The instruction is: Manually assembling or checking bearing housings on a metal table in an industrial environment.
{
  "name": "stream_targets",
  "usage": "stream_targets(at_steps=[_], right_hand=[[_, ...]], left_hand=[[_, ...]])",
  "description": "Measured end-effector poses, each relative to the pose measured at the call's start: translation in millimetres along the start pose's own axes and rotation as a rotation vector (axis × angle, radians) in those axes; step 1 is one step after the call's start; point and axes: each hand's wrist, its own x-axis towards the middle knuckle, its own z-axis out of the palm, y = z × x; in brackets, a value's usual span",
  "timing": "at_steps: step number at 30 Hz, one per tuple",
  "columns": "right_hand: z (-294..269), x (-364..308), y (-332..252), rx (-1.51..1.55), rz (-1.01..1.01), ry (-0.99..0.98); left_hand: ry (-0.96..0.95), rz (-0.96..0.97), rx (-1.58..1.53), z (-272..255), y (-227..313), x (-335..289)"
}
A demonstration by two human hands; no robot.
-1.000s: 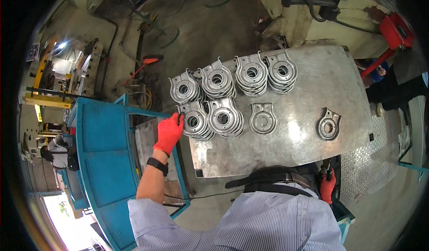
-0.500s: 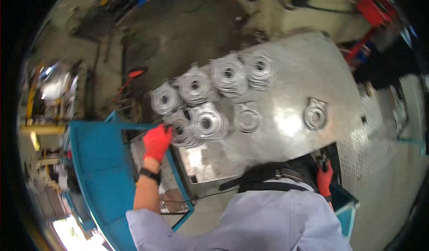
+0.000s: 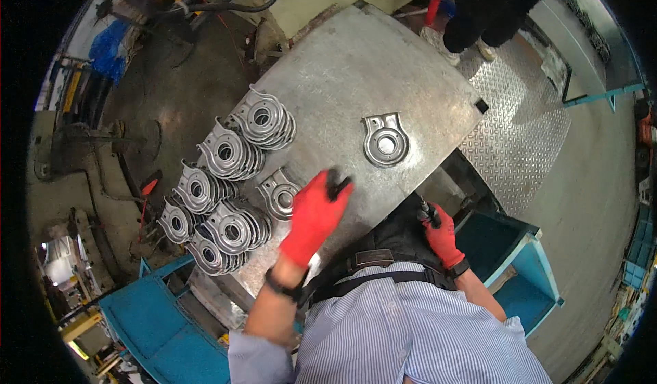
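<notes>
My left hand (image 3: 318,214), in a red glove with black fingertips, is over the metal table (image 3: 328,76). Its fingertips are slightly apart, with nothing visible between them. Just left of it lies a round grey metal bracket (image 3: 282,196) with a centre hole, partly covered by the hand. A similar bracket (image 3: 387,143) rests alone farther right. My right hand (image 3: 442,236), gloved the same way, is low beside my waist at the table's near edge. Its fingers are closed round a small dark object with a shiny tip (image 3: 426,209), whose kind I cannot make out.
Several overlapping stacks of brackets (image 3: 226,153) line the table's left side. Blue metal frames stand at lower left (image 3: 161,315) and lower right (image 3: 527,274). Beyond the table's right edge is a tread-plate floor (image 3: 517,124), where another person's dark-clothed legs (image 3: 489,8) show.
My view has turned, shifting the table in the picture. My left hand has moved right, from the near stack to beside the single bracket. My right hand stays low near my waist.
</notes>
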Motion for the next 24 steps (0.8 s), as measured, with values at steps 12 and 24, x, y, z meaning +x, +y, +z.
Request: stream_targets(at_steps=[12, 24], right_hand=[[-16, 0, -24, 0.085, 0.088, 0.033], [0, 14, -15, -0.162, -0.062, -0.073]], left_hand=[[0.020, -0.348, 0.192, 124, 5, 104], [-0.103, -0.362, -0.409, 150, -59, 41]])
